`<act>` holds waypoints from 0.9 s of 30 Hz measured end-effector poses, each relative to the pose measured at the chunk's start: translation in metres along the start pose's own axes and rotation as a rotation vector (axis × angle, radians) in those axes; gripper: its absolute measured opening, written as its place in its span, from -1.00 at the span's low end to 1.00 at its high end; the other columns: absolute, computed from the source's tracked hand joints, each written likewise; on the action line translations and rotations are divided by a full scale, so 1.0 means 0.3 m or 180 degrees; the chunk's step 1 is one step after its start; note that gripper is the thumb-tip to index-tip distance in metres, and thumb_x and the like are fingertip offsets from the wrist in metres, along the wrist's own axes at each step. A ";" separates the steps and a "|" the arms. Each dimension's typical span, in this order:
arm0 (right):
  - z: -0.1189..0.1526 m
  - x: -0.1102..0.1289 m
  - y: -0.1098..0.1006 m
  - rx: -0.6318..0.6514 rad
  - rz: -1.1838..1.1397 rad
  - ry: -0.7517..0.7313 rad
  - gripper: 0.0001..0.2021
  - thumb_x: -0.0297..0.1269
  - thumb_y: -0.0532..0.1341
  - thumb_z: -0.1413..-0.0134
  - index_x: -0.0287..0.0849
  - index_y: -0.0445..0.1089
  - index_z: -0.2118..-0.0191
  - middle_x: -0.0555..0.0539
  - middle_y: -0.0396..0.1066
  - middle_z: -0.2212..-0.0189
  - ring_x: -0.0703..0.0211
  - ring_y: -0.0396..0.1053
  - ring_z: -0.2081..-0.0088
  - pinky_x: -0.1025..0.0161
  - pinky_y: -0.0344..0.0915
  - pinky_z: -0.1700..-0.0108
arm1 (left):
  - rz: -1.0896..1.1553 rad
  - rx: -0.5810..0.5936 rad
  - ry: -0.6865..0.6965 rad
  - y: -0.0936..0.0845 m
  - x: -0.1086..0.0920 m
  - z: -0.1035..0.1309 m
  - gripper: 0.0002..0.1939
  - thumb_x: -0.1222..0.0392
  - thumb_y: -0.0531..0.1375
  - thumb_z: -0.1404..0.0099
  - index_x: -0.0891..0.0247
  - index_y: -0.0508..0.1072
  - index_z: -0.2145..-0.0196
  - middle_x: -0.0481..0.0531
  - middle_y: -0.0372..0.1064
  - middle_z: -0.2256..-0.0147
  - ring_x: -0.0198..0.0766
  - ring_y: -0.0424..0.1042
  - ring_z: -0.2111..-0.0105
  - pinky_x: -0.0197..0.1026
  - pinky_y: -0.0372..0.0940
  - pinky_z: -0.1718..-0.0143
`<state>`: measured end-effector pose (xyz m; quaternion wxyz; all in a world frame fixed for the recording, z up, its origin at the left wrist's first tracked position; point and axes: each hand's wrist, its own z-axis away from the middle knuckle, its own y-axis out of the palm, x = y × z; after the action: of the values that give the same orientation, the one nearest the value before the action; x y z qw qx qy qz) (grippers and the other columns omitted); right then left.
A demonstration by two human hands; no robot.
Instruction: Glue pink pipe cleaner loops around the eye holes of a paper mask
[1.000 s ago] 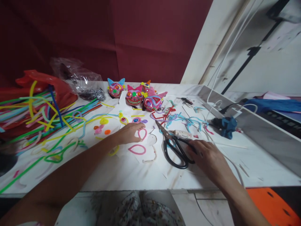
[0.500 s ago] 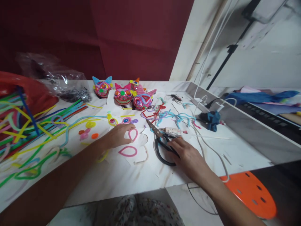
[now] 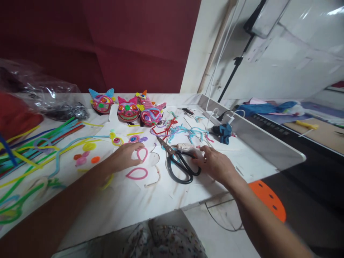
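My left hand (image 3: 126, 156) has its thumb and fingers curved round a pink pipe-cleaner loop (image 3: 146, 154), at the paper's surface. A second, teardrop-shaped pink loop (image 3: 137, 173) lies just in front of it. Black-handled scissors (image 3: 178, 163) lie on the table, their blades pointing away to the left. Beside their handles is my right hand (image 3: 213, 163), fingers apart and bent, with the fingertips close to the near handle; contact is hard to make out. A whitish tool, perhaps a glue gun (image 3: 185, 146), lies behind the scissors, partly covered by them.
Several colourful animal heads (image 3: 128, 111) stand at the back. Pipe cleaners (image 3: 57, 139) spread over the left side, with blue and red scraps (image 3: 185, 132) behind the scissors. A dark blue clump (image 3: 224, 133) and white cables (image 3: 213, 113) lie near the right rim (image 3: 258, 138). An orange stool (image 3: 268, 199) stands below.
My right hand has drawn off the scissors' handle, which now shows more fully. My left hand stays at the pink loop. The whole view has shifted to the right.
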<state>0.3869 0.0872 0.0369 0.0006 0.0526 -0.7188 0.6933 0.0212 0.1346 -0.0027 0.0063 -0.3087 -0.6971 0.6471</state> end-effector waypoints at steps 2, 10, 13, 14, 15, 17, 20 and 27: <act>-0.008 -0.022 -0.007 0.0108 -0.0058 0.0058 -0.61 -0.04 0.31 -0.39 -0.20 0.44 -0.14 -0.25 0.68 0.18 -0.19 0.67 0.17 0.14 0.38 0.24 | 0.0009 -0.0010 -0.0008 0.000 -0.001 0.000 -0.47 0.08 0.28 -0.14 0.12 0.52 -0.09 0.06 0.65 -0.07 -0.02 0.63 -0.03 -0.11 0.46 -0.13; 0.094 0.080 -0.039 -0.0303 0.0198 -0.0392 -0.76 -0.22 0.19 -0.47 -0.21 0.53 -0.04 -0.37 0.58 -0.07 -0.26 0.53 -0.12 -0.04 0.41 -0.17 | 0.0075 0.0051 -0.0112 -0.008 -0.022 0.002 -0.42 0.04 0.26 -0.14 0.22 0.52 -0.12 0.16 0.63 -0.08 0.03 0.62 -0.07 -0.08 0.47 -0.17; 0.107 0.157 -0.033 0.0332 0.0137 -0.0738 -0.78 -0.34 0.23 -0.39 -0.20 0.53 -0.06 -0.34 0.61 -0.08 -0.25 0.52 -0.16 -0.03 0.41 -0.20 | 0.0067 -0.0001 -0.0104 -0.014 -0.028 0.004 -0.43 0.06 0.26 -0.12 0.20 0.53 -0.10 0.13 0.64 -0.06 0.02 0.63 -0.05 -0.09 0.47 -0.17; 0.102 0.176 -0.030 0.0459 0.0124 -0.0771 -0.76 -0.39 0.24 -0.35 -0.20 0.52 -0.07 -0.34 0.62 -0.07 -0.24 0.53 -0.16 -0.01 0.41 -0.19 | 0.0062 -0.0023 -0.0106 -0.014 -0.028 0.003 -0.44 0.06 0.26 -0.12 0.19 0.53 -0.09 0.12 0.64 -0.06 0.02 0.64 -0.04 -0.09 0.47 -0.16; 0.093 0.191 -0.026 0.0524 0.0117 -0.0777 -0.73 -0.44 0.24 -0.32 -0.20 0.51 -0.09 -0.33 0.64 -0.06 -0.23 0.54 -0.16 0.00 0.42 -0.17 | 0.0055 -0.0040 -0.0111 -0.015 -0.029 0.003 -0.44 0.06 0.26 -0.11 0.19 0.54 -0.08 0.12 0.65 -0.06 0.02 0.64 -0.04 -0.09 0.48 -0.16; 0.076 0.206 -0.026 0.0534 0.0070 -0.0754 -0.68 -0.49 0.23 -0.27 -0.20 0.48 -0.11 -0.33 0.65 -0.03 -0.20 0.57 -0.10 0.05 0.42 -0.08 | 0.0039 -0.0060 -0.0114 -0.013 -0.028 0.002 -0.44 0.04 0.25 -0.11 0.19 0.54 -0.08 0.12 0.65 -0.06 0.03 0.64 -0.03 -0.08 0.48 -0.15; 0.072 0.192 -0.046 0.0500 -0.0035 -0.0685 -0.65 -0.43 0.25 -0.21 -0.17 0.44 -0.11 -0.29 0.66 0.02 -0.15 0.61 0.05 0.13 0.39 0.08 | 0.0018 -0.0106 -0.0112 -0.011 -0.026 0.000 -0.43 0.00 0.23 -0.11 0.17 0.55 -0.08 0.11 0.65 -0.06 0.03 0.64 -0.03 -0.09 0.48 -0.15; 0.216 -0.019 -0.137 0.0358 -0.2735 -0.0456 -0.76 -0.09 0.33 -0.02 -0.06 0.40 0.21 0.08 0.40 0.46 0.18 0.33 0.45 0.27 0.25 0.40 | 0.0047 -0.0040 -0.0133 -0.010 -0.020 -0.009 -0.37 -0.10 0.17 -0.09 0.19 0.54 -0.08 0.15 0.65 -0.06 0.07 0.64 -0.04 -0.06 0.47 -0.15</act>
<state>0.4004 0.0217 0.0750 0.2362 0.3948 -0.5910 0.6626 0.0258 0.1344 0.0029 -0.0150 -0.3002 -0.6988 0.6491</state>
